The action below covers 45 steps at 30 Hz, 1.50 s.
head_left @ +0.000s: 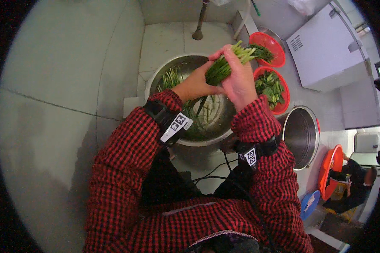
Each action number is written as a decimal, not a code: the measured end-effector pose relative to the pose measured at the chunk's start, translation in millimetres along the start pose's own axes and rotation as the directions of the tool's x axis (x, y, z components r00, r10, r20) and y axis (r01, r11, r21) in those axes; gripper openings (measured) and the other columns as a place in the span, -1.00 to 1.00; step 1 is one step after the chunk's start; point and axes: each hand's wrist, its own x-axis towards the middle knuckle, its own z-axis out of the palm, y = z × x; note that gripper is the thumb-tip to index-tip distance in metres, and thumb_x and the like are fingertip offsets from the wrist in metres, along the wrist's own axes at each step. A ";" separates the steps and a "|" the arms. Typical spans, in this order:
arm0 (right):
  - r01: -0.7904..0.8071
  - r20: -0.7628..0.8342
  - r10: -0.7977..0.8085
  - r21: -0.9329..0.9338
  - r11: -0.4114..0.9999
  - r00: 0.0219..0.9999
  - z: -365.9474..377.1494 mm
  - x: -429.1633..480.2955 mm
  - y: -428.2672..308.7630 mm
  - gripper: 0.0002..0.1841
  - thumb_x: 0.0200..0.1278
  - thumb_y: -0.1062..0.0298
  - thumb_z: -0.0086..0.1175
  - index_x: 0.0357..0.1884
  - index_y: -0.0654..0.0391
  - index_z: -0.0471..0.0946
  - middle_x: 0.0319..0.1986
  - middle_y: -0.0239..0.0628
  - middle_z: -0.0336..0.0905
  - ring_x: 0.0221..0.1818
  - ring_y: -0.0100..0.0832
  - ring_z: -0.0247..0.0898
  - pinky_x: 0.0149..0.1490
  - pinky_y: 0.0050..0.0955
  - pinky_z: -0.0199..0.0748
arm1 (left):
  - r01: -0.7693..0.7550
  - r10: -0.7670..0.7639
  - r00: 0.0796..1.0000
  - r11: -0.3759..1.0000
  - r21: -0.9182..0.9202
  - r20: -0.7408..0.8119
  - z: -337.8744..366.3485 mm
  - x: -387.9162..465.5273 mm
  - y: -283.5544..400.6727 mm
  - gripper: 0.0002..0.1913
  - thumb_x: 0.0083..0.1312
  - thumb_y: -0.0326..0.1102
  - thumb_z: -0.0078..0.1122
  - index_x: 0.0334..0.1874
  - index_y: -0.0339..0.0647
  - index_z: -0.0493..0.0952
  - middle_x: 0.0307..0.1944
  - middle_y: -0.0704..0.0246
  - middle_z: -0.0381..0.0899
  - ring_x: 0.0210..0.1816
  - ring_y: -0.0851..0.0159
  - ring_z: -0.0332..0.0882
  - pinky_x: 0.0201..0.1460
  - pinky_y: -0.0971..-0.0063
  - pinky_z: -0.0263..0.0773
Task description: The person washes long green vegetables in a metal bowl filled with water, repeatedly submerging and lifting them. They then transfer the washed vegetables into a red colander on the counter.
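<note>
A bundle of thin green stems (221, 71) is held between my two hands above a wide metal basin (226, 125). My left hand (196, 80) grips its lower left side. My right hand (239, 79) wraps round it from the right, fingers across the stems, whose pale ends point up and right. In the basin, more green stems (171, 79) lie at the left, and loose greens and bits rest in shallow water at the bottom. A red basket (280, 52) with dark green stalks stands beyond my right hand, and a second red basket (286, 98) holds leafy greens.
A deep metal pot (299, 137) stands to the right of the basin. Farther right are an orange tub (335, 158), a blue basin (310, 205) and a seated person (356, 183). A metal pipe (201, 22) rises behind the basin; a tiled wall (60, 63) borders the left. Black cables (215, 177) cross near my lap.
</note>
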 end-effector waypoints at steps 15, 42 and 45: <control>-0.044 0.099 0.112 -0.522 0.852 0.989 -20.3 8.1 41.4 -0.51 0.19 0.17 -0.21 0.06 0.32 0.18 -0.02 -0.16 0.27 0.04 -0.44 0.14 0.09 -0.52 0.07 | 0.202 -0.413 0.908 0.573 -0.794 -0.067 -60.3 12.1 -3.3 -0.77 0.07 -0.28 0.08 -0.26 -0.24 0.46 -0.32 0.38 0.43 -0.30 0.43 0.41 -0.25 0.53 0.33; -0.413 0.081 0.440 -0.229 0.882 0.894 -18.4 -3.4 53.0 -0.71 0.03 0.42 -0.08 -0.15 0.17 0.26 -0.47 -0.36 0.34 -0.46 -0.54 0.27 -0.38 -0.57 0.29 | 0.390 -0.430 0.900 0.867 -0.311 -0.069 -32.8 9.6 14.6 -0.67 0.12 -0.08 0.02 -0.25 -0.23 0.42 -0.40 0.43 0.45 -0.46 0.47 0.39 -0.46 0.60 0.30; -0.448 0.122 0.458 -0.098 0.889 0.881 -15.6 -5.2 45.6 -0.77 0.06 0.42 -0.11 -0.19 0.15 0.25 -0.50 -0.39 0.33 -0.50 -0.52 0.27 -0.39 -0.53 0.29 | 0.393 -0.418 0.907 0.796 -0.460 0.052 -41.3 7.1 16.2 -0.67 0.18 -0.07 -0.08 -0.22 -0.21 0.39 -0.40 0.41 0.45 -0.47 0.45 0.40 -0.48 0.58 0.33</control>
